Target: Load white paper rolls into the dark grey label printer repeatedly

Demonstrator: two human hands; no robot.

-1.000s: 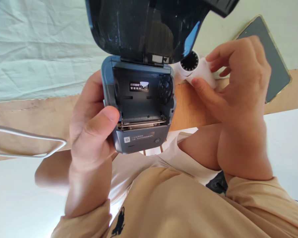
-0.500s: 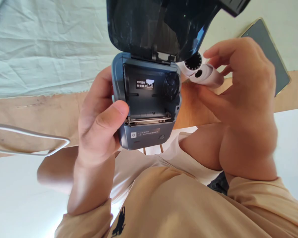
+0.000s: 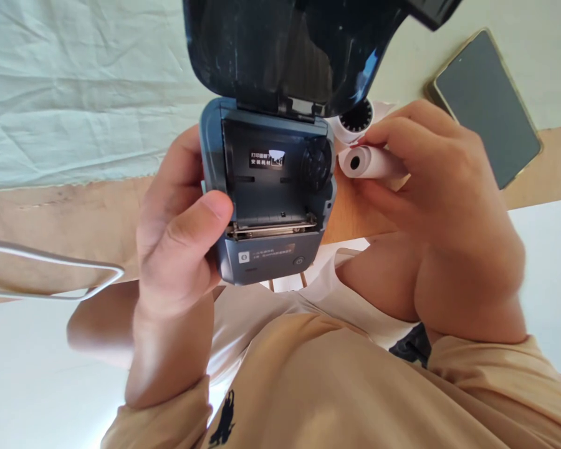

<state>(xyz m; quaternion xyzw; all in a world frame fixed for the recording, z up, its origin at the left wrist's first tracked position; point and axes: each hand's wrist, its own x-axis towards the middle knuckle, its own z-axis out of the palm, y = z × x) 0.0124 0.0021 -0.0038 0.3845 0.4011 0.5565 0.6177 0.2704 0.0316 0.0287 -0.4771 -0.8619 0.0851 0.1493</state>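
My left hand (image 3: 177, 231) grips a dark blue label printer (image 3: 266, 255) by its left side, thumb on the front edge. The printer's glossy black lid (image 3: 280, 50) is swung up, baring a paper bay with no roll in it. To the right, my right hand (image 3: 439, 168) has its thumb and fingers closed around a small white paper roll (image 3: 367, 162), whose core hole faces the printer. Just behind that, a second white roll (image 3: 341, 128) with a wide, dark toothed core sits partly hidden by the lid and my fingers.
A phone (image 3: 490, 106) lies at the right, apparently on another object. A white cable (image 3: 51, 255) loops at the left edge of the wooden table (image 3: 60, 218). Crumpled pale cloth (image 3: 84, 93) covers the table's far part. My legs are below the near edge.
My right hand has closed on the small roll, moving it slightly left, down and apart from the wider roll. The printer has shifted slightly left in my left hand, lid still raised.
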